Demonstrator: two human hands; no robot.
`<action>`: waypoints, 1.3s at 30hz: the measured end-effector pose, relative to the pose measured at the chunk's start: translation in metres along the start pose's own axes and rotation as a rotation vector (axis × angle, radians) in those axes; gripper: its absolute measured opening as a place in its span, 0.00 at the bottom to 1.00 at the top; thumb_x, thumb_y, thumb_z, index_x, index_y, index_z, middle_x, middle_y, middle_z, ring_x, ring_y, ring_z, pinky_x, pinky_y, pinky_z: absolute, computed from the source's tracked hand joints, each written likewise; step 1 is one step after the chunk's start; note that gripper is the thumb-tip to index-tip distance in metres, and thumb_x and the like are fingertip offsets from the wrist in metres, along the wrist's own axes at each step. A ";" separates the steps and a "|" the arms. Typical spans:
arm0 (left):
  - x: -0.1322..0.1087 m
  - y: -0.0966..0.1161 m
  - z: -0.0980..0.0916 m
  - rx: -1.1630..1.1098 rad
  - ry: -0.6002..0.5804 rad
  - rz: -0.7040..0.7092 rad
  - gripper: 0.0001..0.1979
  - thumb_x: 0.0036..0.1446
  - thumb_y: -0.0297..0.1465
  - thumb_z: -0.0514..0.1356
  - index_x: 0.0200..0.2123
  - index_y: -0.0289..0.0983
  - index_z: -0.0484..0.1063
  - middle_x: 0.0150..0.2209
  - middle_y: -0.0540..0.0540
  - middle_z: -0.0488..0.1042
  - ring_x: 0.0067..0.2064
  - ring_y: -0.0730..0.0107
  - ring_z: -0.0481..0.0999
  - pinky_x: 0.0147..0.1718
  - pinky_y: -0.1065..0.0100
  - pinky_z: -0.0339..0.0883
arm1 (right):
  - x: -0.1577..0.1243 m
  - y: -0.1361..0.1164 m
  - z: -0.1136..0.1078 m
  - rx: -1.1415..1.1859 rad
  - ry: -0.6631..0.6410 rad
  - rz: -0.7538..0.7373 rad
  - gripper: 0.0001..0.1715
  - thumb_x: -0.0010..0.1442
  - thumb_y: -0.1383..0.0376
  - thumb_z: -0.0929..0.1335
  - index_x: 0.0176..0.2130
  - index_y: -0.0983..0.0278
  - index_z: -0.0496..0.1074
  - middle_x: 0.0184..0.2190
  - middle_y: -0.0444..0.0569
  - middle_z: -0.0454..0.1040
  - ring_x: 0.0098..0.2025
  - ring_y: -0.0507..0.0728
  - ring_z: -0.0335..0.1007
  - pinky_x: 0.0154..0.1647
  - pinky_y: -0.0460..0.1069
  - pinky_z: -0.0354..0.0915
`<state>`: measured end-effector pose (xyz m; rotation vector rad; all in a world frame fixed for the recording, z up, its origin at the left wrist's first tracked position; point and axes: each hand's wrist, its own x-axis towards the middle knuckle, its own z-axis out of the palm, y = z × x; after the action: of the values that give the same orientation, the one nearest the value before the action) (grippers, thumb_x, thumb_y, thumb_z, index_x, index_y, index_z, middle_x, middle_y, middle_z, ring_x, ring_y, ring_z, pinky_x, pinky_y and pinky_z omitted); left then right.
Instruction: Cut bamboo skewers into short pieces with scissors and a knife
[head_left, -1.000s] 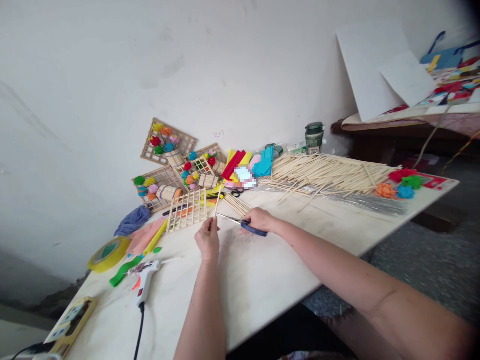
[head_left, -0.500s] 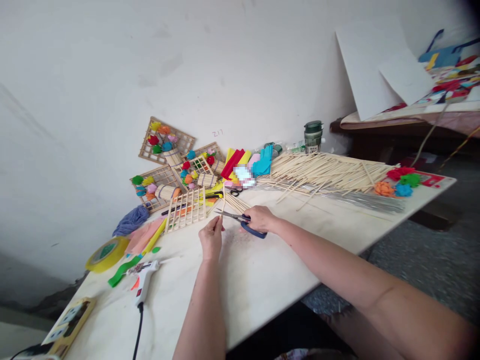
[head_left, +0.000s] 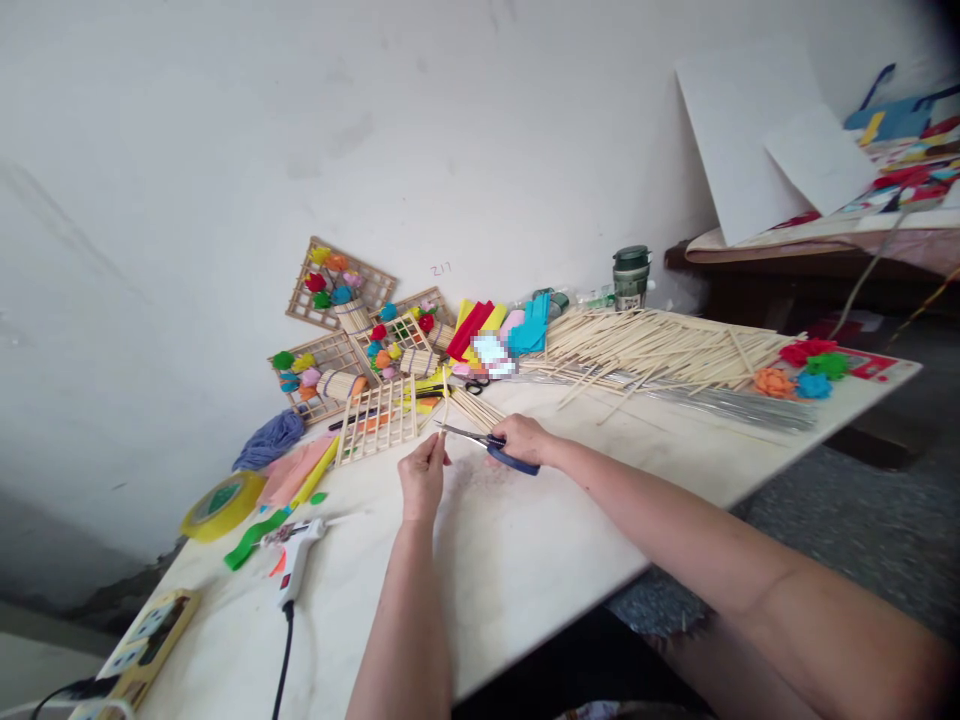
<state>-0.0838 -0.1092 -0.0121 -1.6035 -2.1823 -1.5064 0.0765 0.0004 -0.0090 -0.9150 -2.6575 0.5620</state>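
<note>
Between the thumb and fingers of my left hand is a thin wooden stick, standing nearly upright. My right hand is closed around the dark blue handles of a pair of scissors. The scissor blades reach left to the stick just above my left fingertips; whether they cut into it is too small to tell. Behind my hands lies a small bundle of wooden sticks. A lattice panel of sticks rests on the table left of them.
A white glue gun, a tape roll and a power strip lie at left. Stick panels with paper flowers lean on the wall. Many loose sticks, a green cup and paper flowers are at the back right.
The whole view has shifted slightly, with the table things a little further right. Both hands keep nearly the same pose, and the scissors stay at the stick.
</note>
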 end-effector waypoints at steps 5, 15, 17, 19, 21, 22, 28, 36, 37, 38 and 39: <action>0.001 -0.001 -0.002 0.017 0.022 -0.035 0.19 0.52 0.43 0.50 0.19 0.37 0.69 0.16 0.52 0.66 0.20 0.78 0.62 0.23 0.77 0.58 | 0.000 -0.002 0.001 0.054 -0.014 0.008 0.24 0.41 0.46 0.67 0.26 0.64 0.74 0.23 0.45 0.72 0.25 0.51 0.63 0.21 0.43 0.49; 0.003 -0.004 -0.006 0.088 0.040 -0.024 0.18 0.53 0.42 0.50 0.20 0.38 0.67 0.16 0.53 0.67 0.19 0.79 0.62 0.22 0.77 0.56 | -0.003 -0.007 -0.001 0.116 -0.022 0.012 0.25 0.40 0.45 0.68 0.25 0.64 0.75 0.19 0.44 0.70 0.24 0.50 0.62 0.20 0.43 0.49; 0.003 -0.006 -0.006 0.073 0.071 -0.039 0.16 0.53 0.42 0.50 0.26 0.38 0.70 0.18 0.52 0.70 0.19 0.78 0.63 0.22 0.76 0.56 | -0.004 -0.010 -0.003 0.139 -0.024 0.020 0.27 0.39 0.44 0.68 0.25 0.64 0.75 0.18 0.43 0.69 0.24 0.50 0.62 0.20 0.43 0.49; 0.004 -0.007 -0.005 0.048 0.106 -0.055 0.15 0.52 0.42 0.51 0.34 0.38 0.69 0.21 0.52 0.72 0.19 0.78 0.64 0.22 0.75 0.57 | -0.004 -0.011 -0.004 0.161 -0.025 0.025 0.28 0.37 0.43 0.68 0.24 0.65 0.74 0.18 0.43 0.68 0.24 0.50 0.61 0.20 0.43 0.49; 0.004 -0.007 -0.005 0.039 0.116 -0.065 0.15 0.52 0.42 0.52 0.35 0.37 0.67 0.23 0.51 0.74 0.19 0.77 0.65 0.23 0.75 0.58 | -0.004 -0.010 -0.004 0.176 -0.030 0.026 0.29 0.37 0.42 0.68 0.24 0.65 0.74 0.17 0.43 0.67 0.23 0.50 0.61 0.20 0.43 0.49; 0.004 -0.006 -0.006 0.046 0.116 -0.067 0.14 0.52 0.42 0.52 0.33 0.38 0.67 0.23 0.51 0.74 0.19 0.77 0.66 0.23 0.75 0.58 | -0.003 -0.010 -0.004 0.180 -0.033 0.024 0.29 0.37 0.42 0.68 0.23 0.65 0.74 0.17 0.43 0.67 0.23 0.50 0.60 0.20 0.43 0.50; 0.004 -0.007 -0.005 0.075 0.103 -0.085 0.13 0.52 0.42 0.52 0.30 0.39 0.68 0.25 0.50 0.75 0.22 0.76 0.68 0.25 0.74 0.59 | -0.002 -0.003 -0.002 0.180 -0.066 0.015 0.29 0.38 0.42 0.67 0.24 0.65 0.73 0.18 0.43 0.68 0.23 0.50 0.61 0.19 0.43 0.49; 0.004 -0.008 -0.003 0.060 0.096 -0.065 0.15 0.51 0.42 0.52 0.30 0.38 0.70 0.24 0.50 0.75 0.22 0.76 0.67 0.22 0.74 0.58 | -0.002 0.000 -0.002 0.087 -0.038 -0.016 0.32 0.40 0.38 0.64 0.26 0.62 0.74 0.22 0.44 0.71 0.24 0.50 0.63 0.20 0.43 0.49; 0.003 -0.007 -0.003 0.059 0.093 -0.059 0.15 0.51 0.42 0.52 0.30 0.38 0.71 0.24 0.50 0.74 0.21 0.76 0.66 0.22 0.75 0.58 | -0.002 0.000 -0.002 0.074 -0.035 -0.015 0.32 0.40 0.38 0.63 0.26 0.62 0.74 0.22 0.44 0.72 0.24 0.50 0.63 0.20 0.43 0.49; 0.003 -0.007 -0.004 0.053 0.091 -0.055 0.15 0.51 0.42 0.52 0.29 0.38 0.71 0.23 0.50 0.74 0.21 0.77 0.65 0.22 0.75 0.57 | -0.002 0.000 -0.003 0.061 -0.035 -0.015 0.33 0.40 0.38 0.63 0.26 0.62 0.74 0.23 0.45 0.72 0.25 0.50 0.63 0.20 0.43 0.49; 0.003 -0.007 -0.004 0.040 0.087 -0.054 0.14 0.50 0.42 0.53 0.28 0.38 0.71 0.23 0.51 0.74 0.20 0.78 0.63 0.21 0.75 0.56 | -0.002 0.000 -0.003 0.050 -0.036 -0.016 0.32 0.40 0.38 0.63 0.26 0.62 0.74 0.23 0.45 0.72 0.25 0.51 0.64 0.20 0.43 0.49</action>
<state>-0.0920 -0.1099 -0.0128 -1.4505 -2.2117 -1.5059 0.0795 -0.0002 -0.0064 -0.8768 -2.6674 0.6439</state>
